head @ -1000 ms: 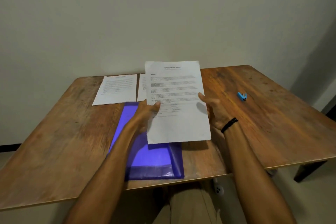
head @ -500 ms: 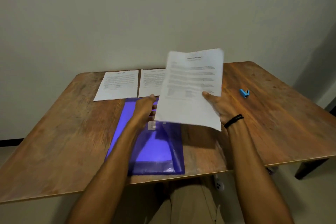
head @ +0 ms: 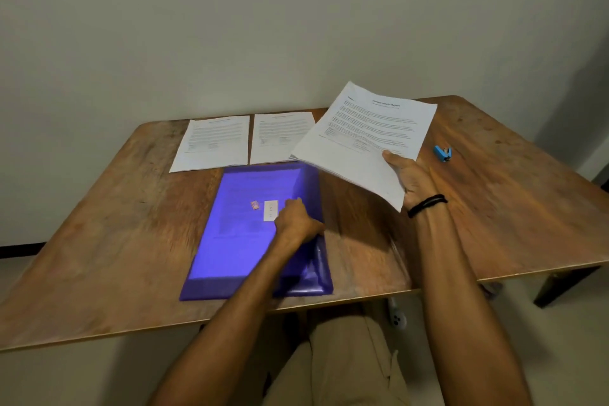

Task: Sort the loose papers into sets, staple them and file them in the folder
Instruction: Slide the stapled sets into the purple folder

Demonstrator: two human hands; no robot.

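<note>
I can't read the stack (head: 369, 138) in my right hand (head: 412, 176), whose fingers hide beneath. The label (head: 271, 210) by my left hand (head: 295, 224) is blurred.

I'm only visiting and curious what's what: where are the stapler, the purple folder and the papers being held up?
stapler (head: 442, 153), head view, middle of its blue body.
purple folder (head: 230, 241), head view, bare left part of its cover.
held papers (head: 365, 138), head view, centre of the top sheet.

Paper set (head: 362, 138) now rightward, off folder (head: 250, 247)
</note>
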